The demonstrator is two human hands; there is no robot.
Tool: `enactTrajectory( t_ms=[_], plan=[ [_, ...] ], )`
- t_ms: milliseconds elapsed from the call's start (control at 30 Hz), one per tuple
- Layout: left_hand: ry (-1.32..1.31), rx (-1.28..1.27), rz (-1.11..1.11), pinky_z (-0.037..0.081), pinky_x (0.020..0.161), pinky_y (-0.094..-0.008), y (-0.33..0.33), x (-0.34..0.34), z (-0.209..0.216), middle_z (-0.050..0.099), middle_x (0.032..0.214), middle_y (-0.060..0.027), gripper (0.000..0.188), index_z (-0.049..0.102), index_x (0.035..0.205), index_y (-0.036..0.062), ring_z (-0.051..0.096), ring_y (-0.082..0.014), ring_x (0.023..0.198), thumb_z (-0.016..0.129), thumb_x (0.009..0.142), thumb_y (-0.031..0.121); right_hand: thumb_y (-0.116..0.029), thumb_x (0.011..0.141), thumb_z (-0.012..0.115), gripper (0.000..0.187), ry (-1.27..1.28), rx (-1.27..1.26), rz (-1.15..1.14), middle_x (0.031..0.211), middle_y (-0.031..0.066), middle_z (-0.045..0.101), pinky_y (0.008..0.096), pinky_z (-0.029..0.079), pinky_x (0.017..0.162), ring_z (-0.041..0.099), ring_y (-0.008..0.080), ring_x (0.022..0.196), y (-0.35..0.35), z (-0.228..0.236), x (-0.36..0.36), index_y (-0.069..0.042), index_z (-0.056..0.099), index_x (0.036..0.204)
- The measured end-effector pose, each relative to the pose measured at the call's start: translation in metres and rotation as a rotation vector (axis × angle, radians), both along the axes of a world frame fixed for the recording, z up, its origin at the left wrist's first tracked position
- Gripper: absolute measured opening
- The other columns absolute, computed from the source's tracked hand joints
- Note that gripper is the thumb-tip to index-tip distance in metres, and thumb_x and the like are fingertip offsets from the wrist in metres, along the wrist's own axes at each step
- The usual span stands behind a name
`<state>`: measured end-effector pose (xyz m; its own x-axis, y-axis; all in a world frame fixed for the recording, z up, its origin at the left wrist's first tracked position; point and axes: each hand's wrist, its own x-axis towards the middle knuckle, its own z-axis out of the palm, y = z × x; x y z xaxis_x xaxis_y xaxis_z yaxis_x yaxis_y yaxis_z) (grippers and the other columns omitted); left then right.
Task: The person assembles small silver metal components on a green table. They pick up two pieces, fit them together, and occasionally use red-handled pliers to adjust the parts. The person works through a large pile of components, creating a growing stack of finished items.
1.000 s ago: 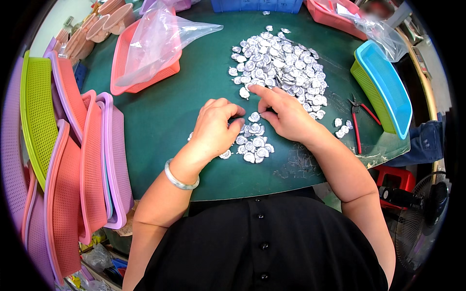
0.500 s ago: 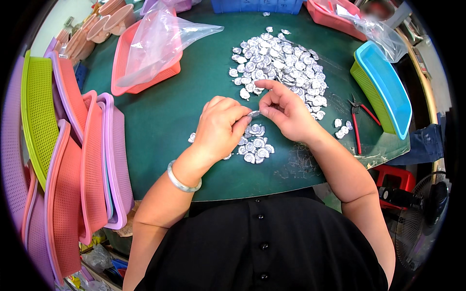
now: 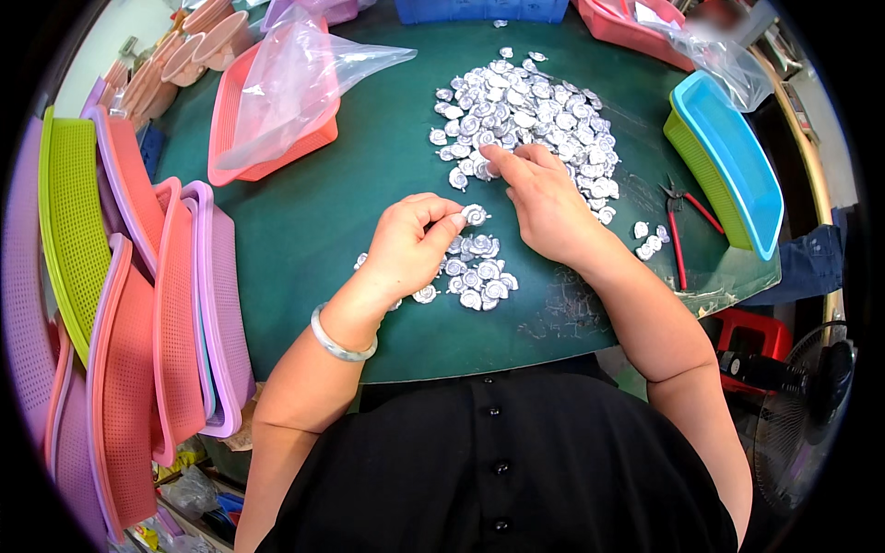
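My left hand [image 3: 412, 241], thumb and forefinger clamped on one silver rosette [image 3: 475, 215], large rosette pile [image 3: 536, 112] at its one o'clock, small rosette cluster [image 3: 479, 274] at six, my right hand [image 3: 553, 210] at three, fingertips over the pile's near edge (closure: I cannot tell).

No legible text in the head view. Blue rectangular plastic crate [image 3: 481, 11], top edge: cut off by the frame, any marking unreadable. Black plastic fan part [image 3: 765, 371], lower right: small pale marks, too tiny to make out. White paper sheet [image 3: 653, 15] in pink plastic basket [image 3: 629, 39], upper right: can't resolve any print. Clear plastic bag [image 3: 286, 78], upper left: glare, nothing readable.
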<state>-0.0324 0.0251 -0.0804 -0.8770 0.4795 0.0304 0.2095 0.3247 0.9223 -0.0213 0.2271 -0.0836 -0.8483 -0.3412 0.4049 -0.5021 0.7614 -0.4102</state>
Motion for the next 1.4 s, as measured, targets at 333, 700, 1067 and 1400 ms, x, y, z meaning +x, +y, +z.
enactTrajectory(
  t_ms=[333,700,1067,1400],
  plan=[
    [0.233,-0.140,-0.052,0.042,0.063,-0.0250,-0.001,0.000,-0.005,0.059,0.073,-0.0027,0.012,0.064,0.087,-0.0027,0.053,-0.0099,0.070,0.059,0.085,0.008,0.006,0.074,0.055,0.044,0.009,-0.066,0.016,0.085,0.0102,0.062,0.0379,0.041,0.081,0.052,0.0285,0.088,0.002,0.006,0.000,-0.003,0.052,0.117],
    [-0.500,0.504,0.152,0.045,0.071,-0.0218,0.006,0.007,0.001,0.065,0.084,-0.0058,0.017,0.065,0.097,-0.0025,0.058,-0.0095,0.076,0.062,0.086,0.010,0.004,0.085,0.056,0.047,-0.522,-0.944,0.186,0.091,0.0038,0.059,0.0233,0.045,0.079,0.056,0.0087,0.086,-0.009,0.006,0.007,-0.001,0.042,0.129],
    [-0.415,0.312,0.020,0.043,0.064,-0.0193,0.007,0.009,-0.003,0.064,0.078,-0.0030,0.011,0.066,0.082,-0.0028,0.055,-0.0051,0.071,0.062,0.085,0.007,0.004,0.084,0.058,0.050,-0.608,-1.082,0.225,0.089,0.0039,0.061,0.0235,0.045,0.078,0.056,0.0084,0.084,-0.007,0.008,0.007,-0.001,0.040,0.130],
    [-0.362,0.299,0.039,0.030,0.047,-0.0196,0.010,0.010,-0.004,0.052,0.061,0.0060,0.012,0.064,0.076,-0.0005,0.040,-0.0009,0.055,0.065,0.082,0.009,0.003,0.082,0.059,0.050,-0.661,-1.061,0.196,0.083,0.0021,0.061,0.0231,0.044,0.074,0.055,0.0075,0.079,-0.008,0.011,0.008,0.000,0.040,0.129]
  ],
)
